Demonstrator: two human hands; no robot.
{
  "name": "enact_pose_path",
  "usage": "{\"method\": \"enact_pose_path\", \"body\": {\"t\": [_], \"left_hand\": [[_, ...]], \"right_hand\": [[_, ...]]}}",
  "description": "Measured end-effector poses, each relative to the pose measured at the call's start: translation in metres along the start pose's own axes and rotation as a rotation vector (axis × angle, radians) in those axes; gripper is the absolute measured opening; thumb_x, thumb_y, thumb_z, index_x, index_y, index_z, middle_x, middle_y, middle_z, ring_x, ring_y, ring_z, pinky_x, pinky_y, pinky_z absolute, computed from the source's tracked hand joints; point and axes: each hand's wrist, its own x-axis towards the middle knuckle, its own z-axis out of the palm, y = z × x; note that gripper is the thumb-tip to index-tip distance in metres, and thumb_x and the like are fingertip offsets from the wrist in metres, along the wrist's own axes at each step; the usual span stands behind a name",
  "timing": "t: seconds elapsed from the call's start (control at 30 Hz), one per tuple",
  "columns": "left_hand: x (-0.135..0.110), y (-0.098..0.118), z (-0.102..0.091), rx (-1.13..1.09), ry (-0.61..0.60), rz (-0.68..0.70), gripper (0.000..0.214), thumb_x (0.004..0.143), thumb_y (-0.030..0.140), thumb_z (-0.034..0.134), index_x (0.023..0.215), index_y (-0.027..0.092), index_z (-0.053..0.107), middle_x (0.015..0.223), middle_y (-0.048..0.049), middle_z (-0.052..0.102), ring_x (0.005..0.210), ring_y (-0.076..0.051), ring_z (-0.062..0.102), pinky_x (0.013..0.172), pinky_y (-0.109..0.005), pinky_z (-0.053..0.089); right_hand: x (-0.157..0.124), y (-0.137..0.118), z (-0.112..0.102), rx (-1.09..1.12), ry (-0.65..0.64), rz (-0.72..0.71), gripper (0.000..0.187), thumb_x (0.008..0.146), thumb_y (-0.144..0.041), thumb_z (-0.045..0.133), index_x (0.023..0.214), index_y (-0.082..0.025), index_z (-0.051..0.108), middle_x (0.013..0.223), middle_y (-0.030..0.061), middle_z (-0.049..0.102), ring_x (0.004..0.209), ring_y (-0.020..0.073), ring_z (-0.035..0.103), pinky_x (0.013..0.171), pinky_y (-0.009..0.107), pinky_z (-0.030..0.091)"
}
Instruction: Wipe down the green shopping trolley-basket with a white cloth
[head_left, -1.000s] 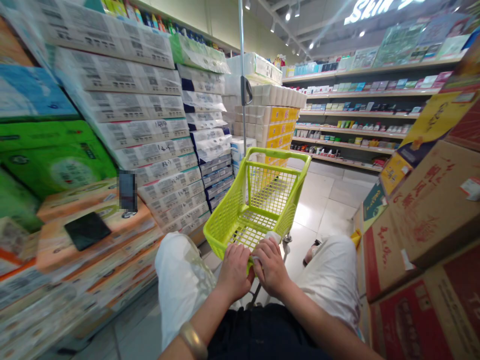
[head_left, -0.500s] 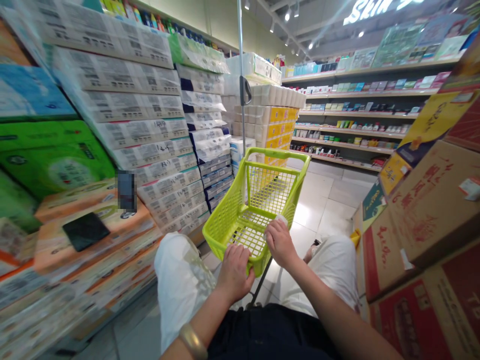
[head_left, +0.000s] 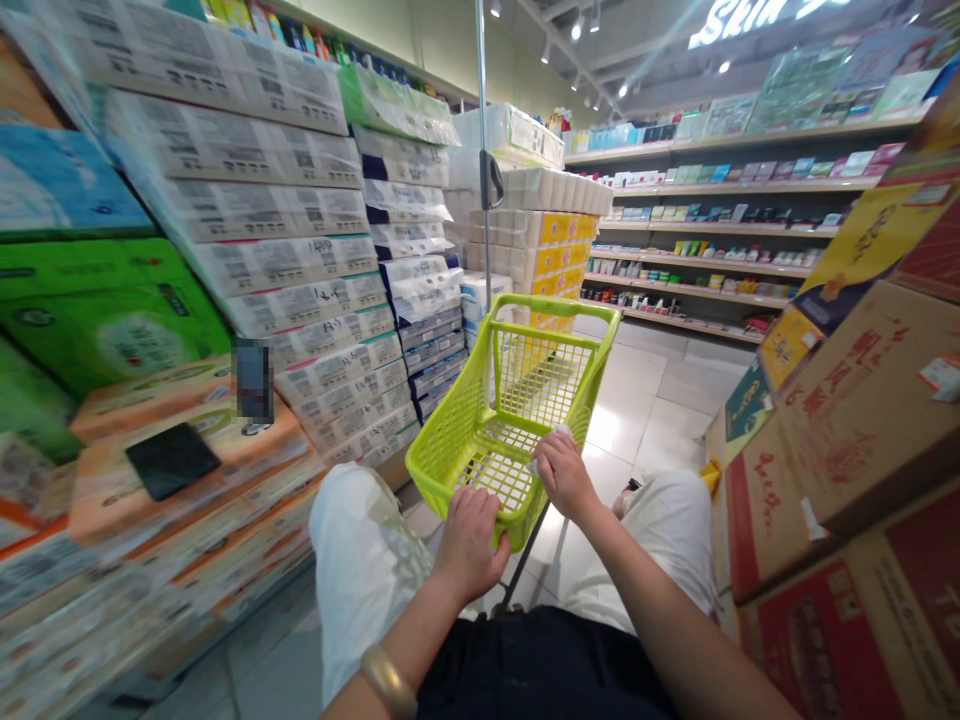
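Observation:
A lime-green plastic shopping basket on a wheeled trolley stands in front of my knees, with nothing showing inside it. My left hand is closed over the basket's near rim. My right hand rests on the right-hand rim, fingers curled around a small white cloth or tissue pressed against the plastic. A gold bangle sits on my left wrist. I am seated or crouched, white trousers over both knees.
Stacked packs of tissue paper fill the left side, with a black phone lying on an orange pack. Brown cardboard boxes rise on the right. A tiled aisle leads to product shelves. A thin metal pole stands behind the basket.
My right hand moved from beside the left hand on the near rim along to the basket's right-hand rim, carrying the white cloth. The left hand kept its grip.

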Motion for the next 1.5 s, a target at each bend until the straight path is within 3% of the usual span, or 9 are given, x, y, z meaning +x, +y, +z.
{"method": "enact_pose_path", "body": {"t": [0.27, 0.4, 0.57, 0.7, 0.87, 1.0, 1.17, 1.3, 1.5], "left_hand": [[-0.002, 0.000, 0.002, 0.001, 0.018, -0.007, 0.014, 0.069, 0.021, 0.054, 0.082, 0.020, 0.049, 0.088, -0.0068, 0.054, 0.092, -0.026, 0.049, 0.095, -0.046, 0.040], [-0.001, -0.001, 0.002, 0.002, 0.005, 0.009, 0.014, 0.070, 0.021, 0.054, 0.084, 0.020, 0.050, 0.089, -0.0070, 0.055, 0.091, -0.025, 0.049, 0.097, -0.045, 0.039], [0.000, 0.002, 0.000, 0.011, 0.000, 0.011, 0.012, 0.072, 0.021, 0.053, 0.084, 0.019, 0.051, 0.088, -0.0068, 0.054, 0.090, -0.025, 0.049, 0.096, -0.045, 0.039], [-0.002, 0.001, 0.001, 0.010, 0.000, 0.008, 0.014, 0.071, 0.020, 0.054, 0.084, 0.019, 0.050, 0.088, -0.0070, 0.054, 0.091, -0.025, 0.048, 0.096, -0.046, 0.039], [-0.004, -0.004, 0.005, 0.006, 0.003, 0.016, 0.016, 0.069, 0.020, 0.055, 0.084, 0.019, 0.050, 0.088, -0.0073, 0.054, 0.091, -0.026, 0.048, 0.096, -0.046, 0.039], [-0.004, -0.005, 0.004, -0.006, -0.002, 0.023, 0.016, 0.069, 0.021, 0.054, 0.084, 0.020, 0.050, 0.089, -0.0065, 0.053, 0.092, -0.025, 0.049, 0.097, -0.046, 0.039], [-0.002, -0.002, 0.002, 0.002, -0.017, -0.001, 0.015, 0.070, 0.020, 0.053, 0.084, 0.021, 0.049, 0.089, -0.0063, 0.053, 0.092, -0.025, 0.048, 0.097, -0.047, 0.039], [-0.003, -0.002, 0.002, 0.005, -0.029, -0.006, 0.015, 0.069, 0.020, 0.053, 0.084, 0.020, 0.050, 0.089, -0.0067, 0.054, 0.092, -0.026, 0.049, 0.097, -0.047, 0.038], [-0.005, -0.005, 0.003, 0.014, -0.007, 0.018, 0.015, 0.071, 0.022, 0.053, 0.086, 0.020, 0.050, 0.090, -0.0075, 0.055, 0.093, -0.027, 0.050, 0.097, -0.049, 0.039]], "right_hand": [[-0.037, -0.047, 0.009, 0.003, -0.097, -0.154, 0.016, 0.091, -0.019, 0.041, 0.087, -0.022, 0.056, 0.091, 0.0050, 0.060, 0.102, 0.0213, 0.050, 0.107, 0.045, 0.031], [-0.019, -0.021, -0.001, -0.010, -0.153, -0.217, 0.021, 0.092, -0.022, 0.039, 0.079, -0.022, 0.056, 0.080, 0.0034, 0.057, 0.087, 0.0196, 0.051, 0.098, 0.041, 0.038], [0.004, 0.011, -0.005, 0.012, -0.017, -0.030, 0.024, 0.093, -0.019, 0.035, 0.080, -0.022, 0.055, 0.083, 0.0035, 0.059, 0.090, 0.0193, 0.054, 0.102, 0.043, 0.035], [-0.013, -0.013, 0.006, 0.014, 0.038, 0.019, 0.022, 0.092, -0.018, 0.036, 0.081, -0.023, 0.055, 0.086, 0.0043, 0.059, 0.100, 0.0208, 0.052, 0.106, 0.045, 0.033], [-0.039, -0.045, 0.009, 0.024, -0.063, -0.126, 0.016, 0.089, -0.017, 0.041, 0.089, -0.022, 0.056, 0.092, 0.0045, 0.060, 0.104, 0.0209, 0.051, 0.108, 0.045, 0.029], [-0.024, -0.024, -0.002, 0.008, -0.150, -0.203, 0.018, 0.091, -0.020, 0.040, 0.084, -0.023, 0.057, 0.086, 0.0037, 0.060, 0.096, 0.0203, 0.053, 0.103, 0.042, 0.035], [0.000, 0.005, -0.006, -0.002, -0.035, -0.047, 0.025, 0.094, -0.020, 0.034, 0.082, -0.022, 0.055, 0.086, 0.0041, 0.061, 0.093, 0.0198, 0.054, 0.102, 0.043, 0.036], [-0.018, -0.022, 0.007, -0.002, 0.023, 0.014, 0.022, 0.093, -0.019, 0.036, 0.083, -0.022, 0.055, 0.088, 0.0046, 0.060, 0.102, 0.0208, 0.052, 0.106, 0.045, 0.033], [-0.045, -0.056, 0.011, 0.014, -0.092, -0.181, 0.017, 0.089, -0.018, 0.042, 0.093, -0.023, 0.058, 0.093, 0.0043, 0.061, 0.105, 0.0212, 0.051, 0.107, 0.044, 0.031]]}}
